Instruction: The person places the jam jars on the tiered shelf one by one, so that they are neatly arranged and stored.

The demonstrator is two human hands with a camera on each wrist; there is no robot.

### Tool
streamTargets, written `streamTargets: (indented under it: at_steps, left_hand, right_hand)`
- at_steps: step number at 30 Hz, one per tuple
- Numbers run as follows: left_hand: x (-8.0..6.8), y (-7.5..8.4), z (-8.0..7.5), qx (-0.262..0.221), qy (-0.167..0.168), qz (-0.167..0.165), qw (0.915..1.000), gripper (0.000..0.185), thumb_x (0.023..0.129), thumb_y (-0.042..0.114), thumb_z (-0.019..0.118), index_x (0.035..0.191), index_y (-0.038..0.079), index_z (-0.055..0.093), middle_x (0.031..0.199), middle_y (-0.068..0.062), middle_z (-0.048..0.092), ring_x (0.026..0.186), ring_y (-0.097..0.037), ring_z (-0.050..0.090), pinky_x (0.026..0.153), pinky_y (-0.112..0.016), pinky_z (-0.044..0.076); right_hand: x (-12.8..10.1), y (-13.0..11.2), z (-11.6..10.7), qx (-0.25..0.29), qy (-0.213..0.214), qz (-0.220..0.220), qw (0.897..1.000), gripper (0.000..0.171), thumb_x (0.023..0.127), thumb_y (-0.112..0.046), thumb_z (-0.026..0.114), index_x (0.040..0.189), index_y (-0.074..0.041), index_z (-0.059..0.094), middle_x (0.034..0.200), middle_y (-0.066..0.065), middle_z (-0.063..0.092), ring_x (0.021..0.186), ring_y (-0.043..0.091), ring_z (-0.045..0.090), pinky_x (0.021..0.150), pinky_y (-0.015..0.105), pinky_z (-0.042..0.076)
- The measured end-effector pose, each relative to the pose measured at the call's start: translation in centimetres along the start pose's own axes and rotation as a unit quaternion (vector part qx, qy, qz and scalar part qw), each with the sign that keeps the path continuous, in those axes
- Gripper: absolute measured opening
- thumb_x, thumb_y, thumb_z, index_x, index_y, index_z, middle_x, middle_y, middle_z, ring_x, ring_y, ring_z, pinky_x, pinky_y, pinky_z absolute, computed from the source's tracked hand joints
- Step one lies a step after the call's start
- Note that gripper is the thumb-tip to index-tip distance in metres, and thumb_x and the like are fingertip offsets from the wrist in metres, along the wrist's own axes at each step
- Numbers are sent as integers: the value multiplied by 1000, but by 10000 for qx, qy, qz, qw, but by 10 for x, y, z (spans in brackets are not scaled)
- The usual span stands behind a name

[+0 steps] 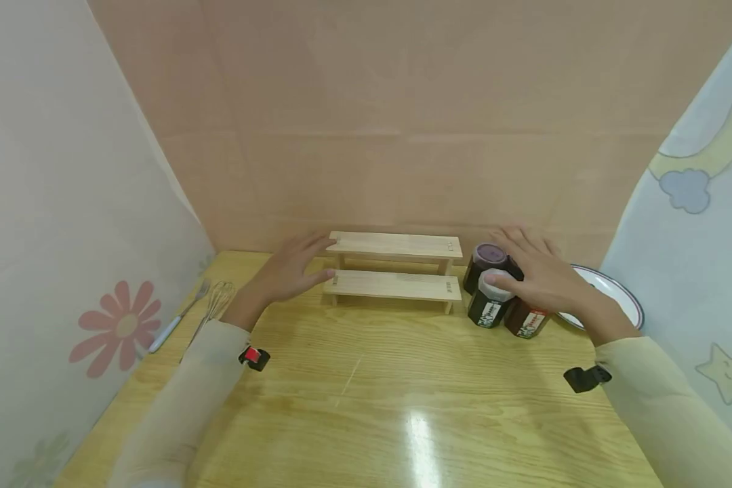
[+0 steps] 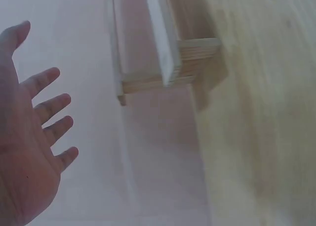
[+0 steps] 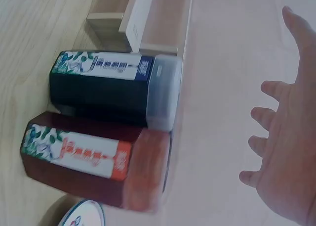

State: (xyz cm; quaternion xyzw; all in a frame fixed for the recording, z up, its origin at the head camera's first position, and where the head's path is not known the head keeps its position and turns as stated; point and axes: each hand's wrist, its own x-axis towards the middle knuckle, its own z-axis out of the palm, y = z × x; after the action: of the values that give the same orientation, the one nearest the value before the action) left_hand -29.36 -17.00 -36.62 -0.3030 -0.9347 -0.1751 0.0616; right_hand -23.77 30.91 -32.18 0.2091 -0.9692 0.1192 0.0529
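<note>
Work in hand: three jars are grouped just beside the right end of a two-tier wooden rack point(image 1: 394, 266) on the wooden table point(image 1: 366, 379); both tiers of the rack are bare.
Left hand: the left hand point(image 1: 287, 273) is held at the left end of the rack, fingers straight and spread; the thumb lies near the lower tier and the fingertips near the upper one. Contact cannot be told from the head view; in the left wrist view the hand is seen apart from the wood, with nothing held.
Right hand: the right hand point(image 1: 539, 273) is spread above the jars, fingers straight; nothing is gripped, and the right wrist view shows it clear of the lids.
Jars: a clear-lidded dark jar point(image 1: 489, 298) and a red-labelled brown jar point(image 1: 527, 320) stand at the front, touching each other; a purple-lidded jar point(image 1: 483, 263) stands behind them, nearest the rack.
Done so far: judged from the layout, nothing is placed on the rack yet.
Left to do: by this judgement, all three jars remain to be picked up and set on the tiers.
Elsewhere: a white plate point(image 1: 616, 293) lies right of the jars; a whisk point(image 1: 215, 303) and a fork point(image 1: 179, 315) lie at the table's left edge.
</note>
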Motion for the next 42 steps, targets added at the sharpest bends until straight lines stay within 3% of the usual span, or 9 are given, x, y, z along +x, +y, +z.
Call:
streamTargets:
  at_steps: [5, 10, 21, 26, 29, 31, 33, 37, 42]
  left_hand:
    - [-7, -17, 18, -474, 396, -303, 9976, 63, 103, 51, 56, 156, 18, 46, 166, -11, 38, 153, -38, 34, 122, -67, 28]
    - [-11, -31, 40, -1472, 454, -735, 9853, 58, 105, 46, 55, 155, 19, 47, 164, -8, 42, 152, -37, 36, 121, -65, 31]
    - [-12, -38, 76, -2918, 599, -1362, 9448, 51, 106, 30, 58, 153, 12, 48, 160, -12, 47, 146, -39, 43, 118, -58, 39]
    - [-11, -35, 89, -3375, 837, -1794, 9203, 46, 104, 24, 61, 147, 6, 55, 152, -15, 55, 138, -37, 54, 113, -54, 47]
    - [-9, -35, 97, -3750, 902, -2051, 8995, 41, 104, 20, 61, 142, 5, 60, 148, -16, 59, 132, -36, 59, 108, -49, 53]
    - [-8, -36, 103, -4040, 934, -2208, 8828, 38, 104, 19, 61, 140, 5, 62, 145, -16, 61, 127, -33, 62, 104, -44, 55]
    - [-7, -36, 107, -4297, 963, -2294, 8680, 37, 104, 17, 61, 139, 6, 62, 144, -16, 61, 124, -31, 63, 100, -40, 57]
    - [-6, -37, 112, -4539, 1110, -2352, 8523, 34, 103, 16, 62, 136, 6, 64, 142, -15, 62, 120, -27, 63, 98, -36, 56]
    - [-6, -36, 118, -4761, 1180, -2509, 8345, 34, 103, 18, 63, 136, 10, 65, 144, -10, 61, 125, -24, 60, 103, -35, 53]
  right_hand:
    - [-10, 15, 1, 248, 62, 296, 9992, 86, 99, -54, 60, 167, -21, 17, 173, 18, 16, 161, 43, 6, 121, 76, 4]
    - [-24, 36, 9, 641, 346, 279, 9970, 84, 99, -46, 63, 166, -16, 22, 172, 17, 21, 158, 48, 12, 118, 78, 11]
    - [-59, 62, 32, 1357, 423, 916, 9856, 83, 101, -43, 60, 167, -30, 11, 171, 21, 22, 151, 56, 25, 107, 79, 28]
    - [-65, 70, 46, 1736, 364, 1206, 9767, 83, 105, -43, 55, 168, -14, 8, 167, 33, 20, 148, 62, 22, 105, 82, 27]
    - [-67, 74, 57, 1882, 380, 1400, 9714, 84, 106, -42, 53, 165, -2, 10, 160, 40, 27, 142, 64, 29, 102, 80, 33]
    - [-67, 76, 63, 1881, 437, 1545, 9689, 83, 106, -43, 54, 163, 3, 15, 154, 41, 35, 137, 64, 38, 99, 71, 43]
    - [-68, 78, 69, 1947, 531, 1659, 9653, 82, 105, -42, 56, 161, 5, 19, 148, 41, 43, 131, 62, 46, 93, 49, 54]
    - [-69, 78, 76, 2285, 785, 1795, 9536, 80, 104, -40, 61, 159, 4, 25, 144, 38, 48, 129, 54, 52, 76, 8, 44]
    - [-70, 80, 85, 2749, 1134, 1823, 9372, 79, 100, -35, 68, 158, 2, 29, 144, 26, 49, 113, -3, 54, 78, -1, 42]
